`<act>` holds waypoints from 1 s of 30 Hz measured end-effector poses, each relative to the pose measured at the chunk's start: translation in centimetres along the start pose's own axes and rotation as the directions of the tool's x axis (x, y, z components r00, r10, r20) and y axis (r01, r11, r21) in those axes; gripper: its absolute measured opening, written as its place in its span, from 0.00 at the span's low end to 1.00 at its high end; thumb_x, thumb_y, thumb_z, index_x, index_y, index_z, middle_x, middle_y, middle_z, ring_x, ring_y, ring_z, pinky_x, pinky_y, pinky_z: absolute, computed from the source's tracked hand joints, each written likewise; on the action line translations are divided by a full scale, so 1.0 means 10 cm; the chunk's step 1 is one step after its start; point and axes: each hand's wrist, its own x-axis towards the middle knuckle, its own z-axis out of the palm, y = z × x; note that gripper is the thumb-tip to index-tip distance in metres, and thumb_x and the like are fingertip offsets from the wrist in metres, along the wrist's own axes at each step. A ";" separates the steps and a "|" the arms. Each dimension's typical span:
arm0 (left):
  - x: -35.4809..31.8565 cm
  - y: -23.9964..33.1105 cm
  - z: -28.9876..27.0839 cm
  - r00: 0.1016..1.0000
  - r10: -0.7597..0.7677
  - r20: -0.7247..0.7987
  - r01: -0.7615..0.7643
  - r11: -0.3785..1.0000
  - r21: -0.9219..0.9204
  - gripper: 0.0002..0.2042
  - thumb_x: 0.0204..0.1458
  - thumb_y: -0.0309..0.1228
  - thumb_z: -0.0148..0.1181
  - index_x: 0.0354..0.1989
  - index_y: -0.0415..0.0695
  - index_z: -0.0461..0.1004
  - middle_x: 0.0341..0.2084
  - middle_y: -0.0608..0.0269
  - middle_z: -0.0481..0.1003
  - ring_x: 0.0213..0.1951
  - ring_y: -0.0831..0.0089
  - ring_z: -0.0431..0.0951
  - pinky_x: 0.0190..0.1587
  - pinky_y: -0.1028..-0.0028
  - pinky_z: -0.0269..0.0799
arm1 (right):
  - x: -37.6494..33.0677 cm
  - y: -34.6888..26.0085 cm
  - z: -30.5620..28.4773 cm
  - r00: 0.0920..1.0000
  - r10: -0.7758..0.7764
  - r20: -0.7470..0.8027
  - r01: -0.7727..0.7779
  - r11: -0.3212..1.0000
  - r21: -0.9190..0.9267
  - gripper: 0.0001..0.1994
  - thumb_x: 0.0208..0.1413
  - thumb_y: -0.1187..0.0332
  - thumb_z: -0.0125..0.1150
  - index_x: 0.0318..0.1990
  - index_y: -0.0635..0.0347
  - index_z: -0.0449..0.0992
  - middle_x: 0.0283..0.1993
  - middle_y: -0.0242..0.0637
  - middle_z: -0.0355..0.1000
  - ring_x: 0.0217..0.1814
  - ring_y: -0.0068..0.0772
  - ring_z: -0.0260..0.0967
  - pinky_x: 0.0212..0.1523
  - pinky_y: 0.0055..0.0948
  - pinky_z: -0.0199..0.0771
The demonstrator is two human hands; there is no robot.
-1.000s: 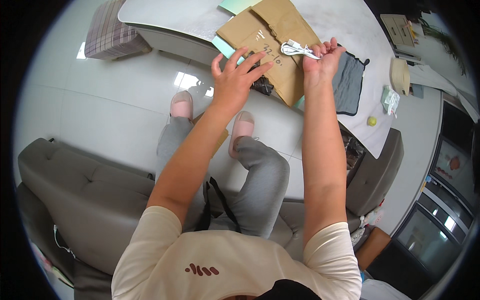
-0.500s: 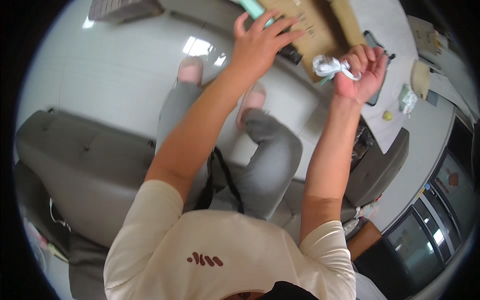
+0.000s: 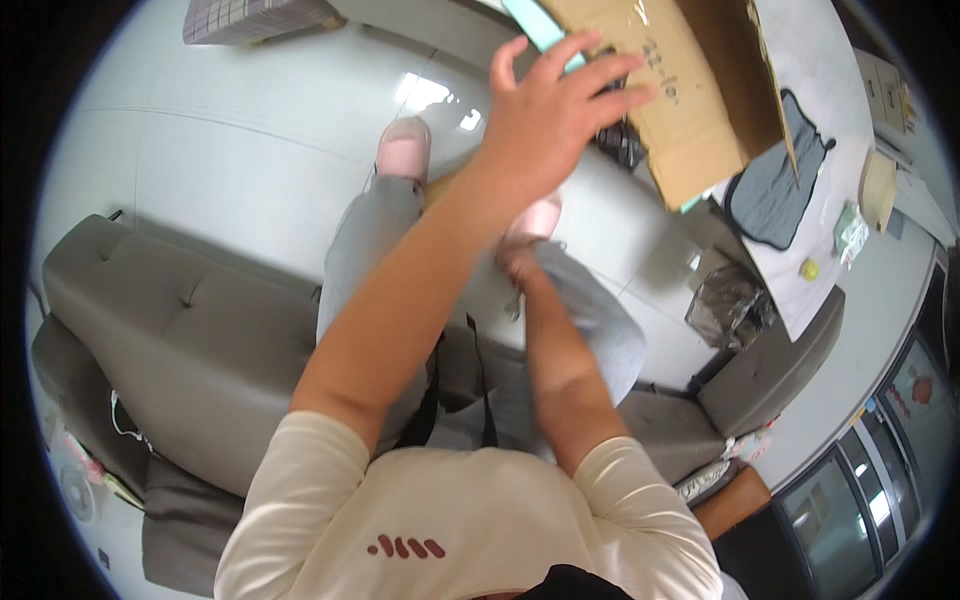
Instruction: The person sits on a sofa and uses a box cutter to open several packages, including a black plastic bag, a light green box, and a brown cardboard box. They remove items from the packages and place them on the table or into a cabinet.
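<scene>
My left hand (image 3: 560, 110) is stretched over the near left edge of a cardboard box (image 3: 690, 140), fingers spread. Its fingertips lie over the box's side; whether they press on it I cannot tell. Under that hand show a mint-green strip (image 3: 545, 30) and some dark, shiny plastic (image 3: 622, 145). My right arm reaches down between my knees, with the right hand (image 3: 514, 262) low beside a pink slipper (image 3: 538, 218). Its fingers are blurred and partly covered by my left forearm, so what they hold is hidden. The white cable bundle cannot be made out.
A white table (image 3: 800, 270) on the right bears a grey mat (image 3: 780, 190), a small yellow-green round thing (image 3: 809, 268) and a crumpled packet (image 3: 851, 232). Below its edge hangs a dark plastic bag (image 3: 728, 305). A grey-brown sofa (image 3: 190, 350) stretches behind me.
My right hand has left the table side, where it held a white cable bundle, and dropped between my legs. The left hand stays spread at the box. The whole view has shifted.
</scene>
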 end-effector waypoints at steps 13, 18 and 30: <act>0.00 0.03 -0.02 0.999 -0.030 -0.035 0.030 1.000 0.001 0.20 0.48 0.26 0.54 0.47 0.66 0.76 0.55 0.87 0.68 0.61 0.74 0.60 0.59 0.49 0.48 | -0.07 0.05 0.83 0.984 -0.156 0.088 0.041 0.677 0.735 0.12 0.48 0.63 0.64 0.38 0.53 0.71 0.22 0.24 0.62 0.16 0.17 0.47 0.14 0.21 0.47; 0.01 0.04 -0.07 1.000 -0.028 0.013 0.028 0.999 0.020 0.30 0.44 0.15 0.52 0.51 0.70 0.74 0.57 0.85 0.67 0.60 0.70 0.62 0.59 0.51 0.48 | -0.81 -0.36 0.17 0.955 -0.221 0.200 0.020 0.717 0.697 0.11 0.49 0.71 0.59 0.41 0.56 0.68 0.22 0.25 0.60 0.14 0.15 0.48 0.12 0.17 0.47; 0.03 0.07 -0.13 0.999 -0.020 0.038 0.020 1.000 -0.011 0.37 0.38 0.12 0.56 0.56 0.70 0.70 0.61 0.84 0.63 0.63 0.68 0.59 0.61 0.49 0.48 | -4.50 -0.53 -1.93 0.615 -0.634 -0.468 0.772 0.605 0.195 0.16 0.49 0.73 0.59 0.48 0.62 0.73 0.43 0.35 0.75 0.43 0.27 0.72 0.45 0.27 0.71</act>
